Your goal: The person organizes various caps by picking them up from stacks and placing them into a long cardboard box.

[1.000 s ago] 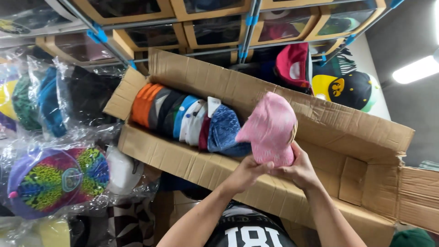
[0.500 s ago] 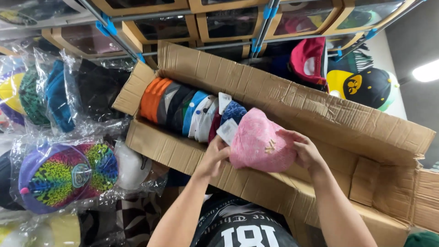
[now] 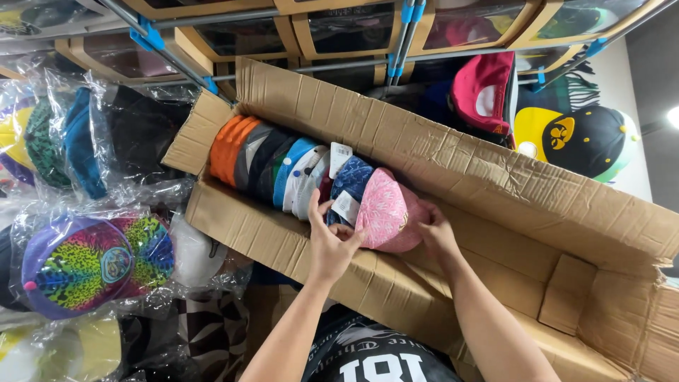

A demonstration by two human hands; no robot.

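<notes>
A long open cardboard box (image 3: 495, 191) lies tilted before me with a row of caps stacked inside its left end: orange (image 3: 228, 147), dark, blue and white ones. A pink cap (image 3: 385, 212) sits at the end of that row, pressed against a blue patterned cap (image 3: 351, 178). My left hand (image 3: 329, 240) holds the pink cap's near side by a white tag (image 3: 346, 206). My right hand (image 3: 435, 233) grips its right side, down inside the box.
Caps in clear plastic bags hang at the left, among them a bright multicoloured one (image 3: 85, 262). Cubby shelves with metal rails (image 3: 396, 35) run above. A pink cap (image 3: 484, 88) and a black-and-yellow cap (image 3: 573, 141) sit behind the box.
Both hands carried the pink cap down from above the box edge and to the left, setting it against the end of the row of caps.
</notes>
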